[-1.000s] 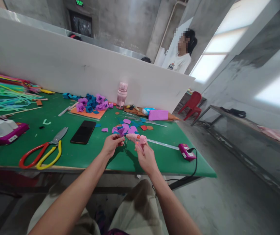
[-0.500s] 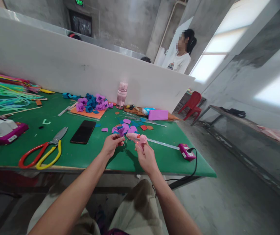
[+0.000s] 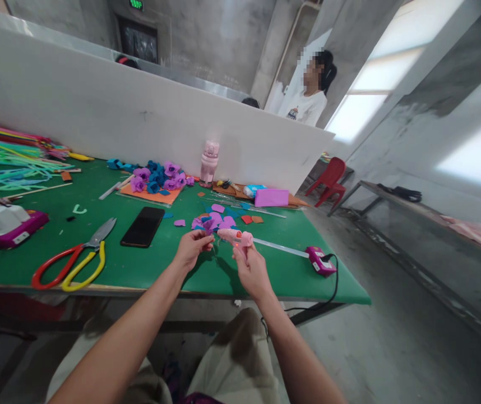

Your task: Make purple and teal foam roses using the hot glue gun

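Observation:
My right hand (image 3: 252, 270) is wrapped round the grip of a pink glue gun (image 3: 232, 235). A long clear glue stick (image 3: 280, 246) juts out of its back, and a small red light glows on its side. The nozzle points left, close to the fingertips of my left hand (image 3: 192, 249). Those fingers are closed in a pinch on a thin wire (image 3: 216, 253), whose end hangs below them; whether a petal is fixed to it I cannot tell. Just behind both hands lies a loose heap of purple petals (image 3: 213, 220) and blue pieces.
Left of my hands lie a black phone (image 3: 142, 226) and red-and-yellow-handled scissors (image 3: 81, 253). Finished purple and blue flowers (image 3: 156, 177) sit farther back, near a pink bottle (image 3: 209, 164). A purple power strip (image 3: 321, 261) with a cable stands right. A white partition (image 3: 148, 106) borders the table's back.

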`<action>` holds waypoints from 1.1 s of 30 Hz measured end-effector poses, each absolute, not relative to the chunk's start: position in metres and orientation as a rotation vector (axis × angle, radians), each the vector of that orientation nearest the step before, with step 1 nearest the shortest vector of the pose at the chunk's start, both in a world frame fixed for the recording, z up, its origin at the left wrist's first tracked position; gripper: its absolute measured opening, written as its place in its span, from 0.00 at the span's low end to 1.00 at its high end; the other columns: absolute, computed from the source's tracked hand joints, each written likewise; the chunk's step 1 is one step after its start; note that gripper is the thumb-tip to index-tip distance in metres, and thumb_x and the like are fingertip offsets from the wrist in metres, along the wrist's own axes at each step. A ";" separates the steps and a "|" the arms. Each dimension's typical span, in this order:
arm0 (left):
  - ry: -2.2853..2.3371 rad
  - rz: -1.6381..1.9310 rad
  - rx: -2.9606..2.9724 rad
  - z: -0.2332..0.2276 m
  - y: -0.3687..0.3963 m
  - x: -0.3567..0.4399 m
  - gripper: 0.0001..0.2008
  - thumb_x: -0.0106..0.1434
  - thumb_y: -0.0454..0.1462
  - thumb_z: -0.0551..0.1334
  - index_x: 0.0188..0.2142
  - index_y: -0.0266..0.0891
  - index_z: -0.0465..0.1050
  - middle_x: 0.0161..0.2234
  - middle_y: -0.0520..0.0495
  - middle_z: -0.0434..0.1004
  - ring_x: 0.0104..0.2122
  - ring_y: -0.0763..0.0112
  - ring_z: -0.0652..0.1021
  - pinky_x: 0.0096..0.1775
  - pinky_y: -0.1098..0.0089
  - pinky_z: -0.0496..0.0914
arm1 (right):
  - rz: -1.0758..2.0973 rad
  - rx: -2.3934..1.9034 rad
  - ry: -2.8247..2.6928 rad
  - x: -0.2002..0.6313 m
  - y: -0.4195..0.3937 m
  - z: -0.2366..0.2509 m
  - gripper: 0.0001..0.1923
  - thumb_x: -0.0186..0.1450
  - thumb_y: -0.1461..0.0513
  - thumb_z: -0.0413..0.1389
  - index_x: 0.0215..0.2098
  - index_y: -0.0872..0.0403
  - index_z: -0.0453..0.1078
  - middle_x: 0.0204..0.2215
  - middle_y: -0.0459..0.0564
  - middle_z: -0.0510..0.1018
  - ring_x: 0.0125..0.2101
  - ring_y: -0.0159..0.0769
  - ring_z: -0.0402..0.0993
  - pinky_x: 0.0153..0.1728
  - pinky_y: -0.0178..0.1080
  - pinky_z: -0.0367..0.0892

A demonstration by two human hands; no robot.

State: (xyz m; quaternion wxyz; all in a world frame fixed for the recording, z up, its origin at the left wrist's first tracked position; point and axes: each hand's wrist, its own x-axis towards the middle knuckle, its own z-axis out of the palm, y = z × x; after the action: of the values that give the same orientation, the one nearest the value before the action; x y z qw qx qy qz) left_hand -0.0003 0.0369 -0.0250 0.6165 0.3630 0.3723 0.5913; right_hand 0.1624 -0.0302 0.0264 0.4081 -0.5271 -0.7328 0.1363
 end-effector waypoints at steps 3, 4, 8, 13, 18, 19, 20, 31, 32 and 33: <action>0.863 1.359 0.833 -0.025 0.037 0.000 0.12 0.42 0.37 0.71 0.23 0.34 0.70 0.22 0.49 0.75 0.19 0.78 0.72 0.24 0.75 0.65 | 0.345 -1.325 -1.845 0.161 -0.030 0.028 0.13 0.66 0.59 0.44 0.38 0.55 0.69 0.39 0.58 0.76 0.43 0.43 0.72 0.44 0.42 0.66; 0.867 1.360 0.831 -0.025 0.037 0.000 0.13 0.41 0.37 0.71 0.23 0.33 0.70 0.22 0.49 0.75 0.19 0.78 0.72 0.24 0.75 0.65 | 0.347 -1.322 -1.848 0.161 -0.030 0.028 0.13 0.66 0.59 0.44 0.38 0.55 0.69 0.39 0.58 0.76 0.42 0.43 0.72 0.44 0.42 0.66; 0.871 1.362 0.842 -0.025 0.037 0.001 0.13 0.42 0.37 0.71 0.22 0.33 0.70 0.21 0.50 0.74 0.19 0.78 0.72 0.23 0.75 0.65 | 0.365 -1.330 -1.851 0.160 -0.029 0.027 0.14 0.66 0.60 0.44 0.41 0.57 0.68 0.37 0.58 0.76 0.42 0.43 0.73 0.43 0.42 0.66; 0.872 1.357 0.843 -0.027 0.038 0.000 0.12 0.43 0.37 0.71 0.23 0.33 0.70 0.21 0.51 0.74 0.19 0.78 0.72 0.23 0.76 0.65 | 0.360 -1.321 -1.844 0.162 -0.028 0.025 0.14 0.66 0.60 0.45 0.43 0.56 0.67 0.38 0.57 0.76 0.42 0.43 0.73 0.43 0.42 0.66; 0.863 1.355 0.845 -0.027 0.038 0.000 0.12 0.43 0.37 0.71 0.23 0.33 0.70 0.22 0.50 0.75 0.19 0.78 0.72 0.23 0.76 0.65 | 0.336 -1.312 -1.841 0.162 -0.028 0.024 0.13 0.66 0.59 0.45 0.40 0.55 0.68 0.40 0.58 0.76 0.43 0.43 0.72 0.45 0.43 0.65; 0.862 1.356 0.846 -0.027 0.038 0.000 0.12 0.43 0.37 0.71 0.23 0.33 0.70 0.22 0.50 0.75 0.19 0.78 0.72 0.23 0.75 0.65 | 0.342 -1.315 -1.841 0.162 -0.028 0.024 0.13 0.66 0.59 0.45 0.40 0.55 0.68 0.39 0.58 0.76 0.43 0.43 0.72 0.44 0.43 0.66; 0.861 1.357 0.848 -0.027 0.038 0.000 0.12 0.43 0.37 0.71 0.23 0.33 0.70 0.22 0.50 0.75 0.19 0.78 0.72 0.23 0.75 0.65 | 0.349 -1.317 -1.842 0.162 -0.028 0.024 0.13 0.66 0.59 0.45 0.40 0.56 0.68 0.38 0.58 0.76 0.43 0.44 0.72 0.44 0.43 0.66; 0.858 1.358 0.836 -0.027 0.039 0.000 0.13 0.42 0.37 0.71 0.23 0.33 0.70 0.22 0.49 0.75 0.19 0.78 0.72 0.24 0.75 0.65 | 0.321 -1.332 -1.853 0.162 -0.029 0.025 0.13 0.66 0.60 0.45 0.38 0.56 0.69 0.40 0.59 0.76 0.44 0.44 0.72 0.45 0.43 0.66; 0.856 1.357 0.837 -0.027 0.039 0.000 0.13 0.43 0.37 0.71 0.23 0.33 0.70 0.22 0.49 0.75 0.19 0.78 0.72 0.24 0.75 0.65 | 0.321 -1.334 -1.855 0.162 -0.029 0.025 0.13 0.66 0.60 0.44 0.38 0.56 0.69 0.40 0.59 0.76 0.44 0.44 0.72 0.45 0.43 0.65; 0.854 1.358 0.839 -0.028 0.039 0.000 0.13 0.43 0.37 0.71 0.23 0.33 0.70 0.22 0.49 0.75 0.19 0.78 0.72 0.24 0.75 0.65 | 0.322 -1.333 -1.857 0.162 -0.029 0.025 0.13 0.66 0.60 0.44 0.38 0.56 0.69 0.40 0.59 0.76 0.44 0.44 0.72 0.45 0.43 0.65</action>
State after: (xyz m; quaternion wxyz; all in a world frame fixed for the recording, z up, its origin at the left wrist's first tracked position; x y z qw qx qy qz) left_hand -0.0002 0.0386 -0.0276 0.6175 0.3643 0.3712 0.5900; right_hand 0.1620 -0.0288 0.0255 0.4048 -0.5279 -0.7356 0.1276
